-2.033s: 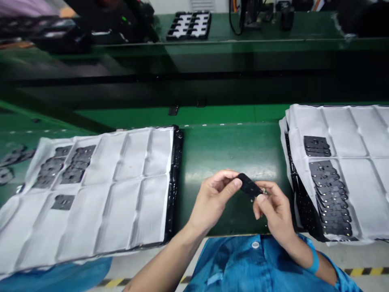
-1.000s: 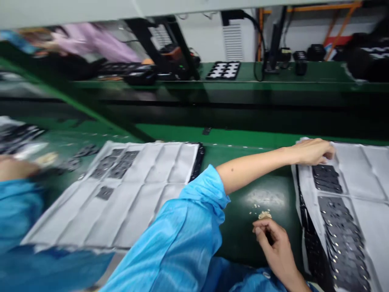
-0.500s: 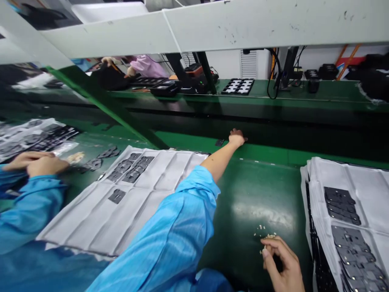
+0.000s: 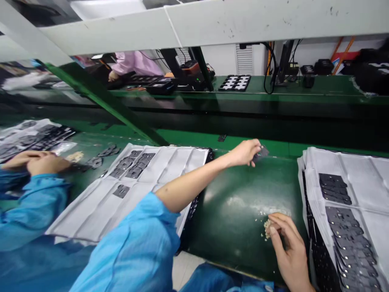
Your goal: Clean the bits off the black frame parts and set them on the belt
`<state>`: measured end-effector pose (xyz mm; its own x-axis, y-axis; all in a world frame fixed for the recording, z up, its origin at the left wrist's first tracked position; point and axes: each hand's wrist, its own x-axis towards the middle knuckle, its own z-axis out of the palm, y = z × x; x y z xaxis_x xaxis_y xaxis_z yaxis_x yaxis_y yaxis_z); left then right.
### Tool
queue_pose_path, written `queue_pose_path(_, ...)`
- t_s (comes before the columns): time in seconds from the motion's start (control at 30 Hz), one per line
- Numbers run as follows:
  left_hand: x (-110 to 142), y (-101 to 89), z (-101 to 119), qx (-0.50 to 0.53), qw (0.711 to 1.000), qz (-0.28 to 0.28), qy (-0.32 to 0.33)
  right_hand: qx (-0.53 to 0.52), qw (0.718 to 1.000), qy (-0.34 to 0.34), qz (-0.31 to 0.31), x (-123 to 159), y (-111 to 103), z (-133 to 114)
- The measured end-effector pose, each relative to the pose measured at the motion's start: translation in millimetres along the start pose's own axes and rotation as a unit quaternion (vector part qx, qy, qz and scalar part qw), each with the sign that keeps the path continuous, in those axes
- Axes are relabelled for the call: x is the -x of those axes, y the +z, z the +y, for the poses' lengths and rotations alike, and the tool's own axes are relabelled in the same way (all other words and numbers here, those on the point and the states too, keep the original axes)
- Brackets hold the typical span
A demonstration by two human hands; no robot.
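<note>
My left hand (image 4: 246,152) is out over the middle of the green bench, closed on a thin dark grey plate (image 4: 261,153) that sticks out past the fingertips. My right hand (image 4: 289,243) rests low on the right, thumb and fingers pinched together at the edge of a small heap of tiny pale chips (image 4: 267,229). Whether a chip is between those fingertips is too small to make out. Another dark plate (image 4: 222,138) lies at the bench's far side, on the bright green strip.
White compartment trays with dark plates stand left (image 4: 138,207) and, stacked, right (image 4: 364,178). A co-worker's hands (image 4: 45,162) are at far left beside loose dark parts (image 4: 107,151). A green slanted post (image 4: 106,101) and a white beam (image 4: 206,26) cross above.
My left hand has come back from the far strip toward me and to the right, now with a dark plate in it. My right hand has stayed by the pale chips, its fingers shifted slightly.
</note>
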<state>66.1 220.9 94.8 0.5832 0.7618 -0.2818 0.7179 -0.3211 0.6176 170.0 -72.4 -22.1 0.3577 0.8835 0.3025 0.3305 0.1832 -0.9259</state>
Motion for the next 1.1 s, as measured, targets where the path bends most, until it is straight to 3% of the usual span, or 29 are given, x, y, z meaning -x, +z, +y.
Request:
queue_pose_path(0.07, 46.6, 12.4, 12.0, 0.030, 0.995, -0.059, 0.081, -0.037, 0.999, 0.026, 0.019, -5.0, 0.9, -10.5)
queue_pose_path(0.17, 106.1, 24.1, 25.3, 0.018, 0.979, -0.099, 0.177, -0.100, 0.990, 0.079, 0.053, -15.6, 1.9, -27.6)
queue_pose_path(0.33, 158.4, 48.3, 28.2, 0.022, 0.978, -0.103, 0.179, -0.106, 0.989, 0.101, 0.036, -26.4, 4.1, -43.7)
queue_pose_path(0.5, 173.7, 95.9, 7.0, 0.212, 0.969, -0.032, 0.126, -0.125, 0.984, 0.114, 0.052, -18.8, 5.9, -46.0)
queue_pose_path(0.6, 175.5, 112.1, -3.3, 0.227, 0.964, -0.031, 0.136, -0.125, 0.985, 0.117, 0.012, -15.2, 3.8, -47.1)
queue_pose_path(1.1, 181.0, 103.2, 1.9, 0.026, 0.988, -0.071, 0.134, -0.151, 0.979, 0.136, 0.034, -11.2, 5.4, -35.9)
